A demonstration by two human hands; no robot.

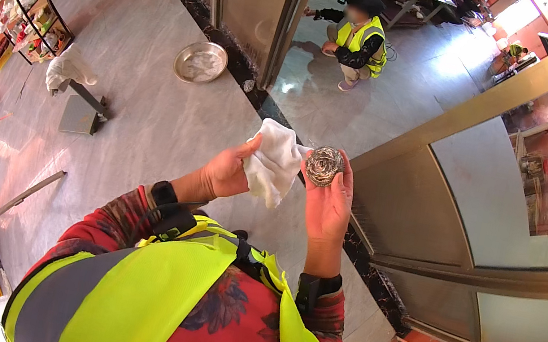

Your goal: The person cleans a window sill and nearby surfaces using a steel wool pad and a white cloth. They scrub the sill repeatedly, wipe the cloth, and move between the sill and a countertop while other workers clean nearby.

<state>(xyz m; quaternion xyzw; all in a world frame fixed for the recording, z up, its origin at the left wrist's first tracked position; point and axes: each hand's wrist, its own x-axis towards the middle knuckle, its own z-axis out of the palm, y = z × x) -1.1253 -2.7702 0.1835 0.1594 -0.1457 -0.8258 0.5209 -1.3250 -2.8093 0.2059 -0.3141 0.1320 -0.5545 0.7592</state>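
In front of my chest, my left hand grips a crumpled white cloth between thumb and fingers. The cloth hangs down a little below the hand. Close to its right side, my right hand holds a round metal scouring pad up in its fingers. A thin strip of white fabric reaches from the cloth to the pad's left side; whether the right fingers also pinch it, I cannot tell. On the floor ahead and to the left sits a round metal basin with whitish, sudsy-looking contents.
A partition frame with glass and panels runs along my right. Through the doorway, a person in a yellow vest crouches. At left stand a platform scale draped with white cloth, a loaded rack and a long metal bar.
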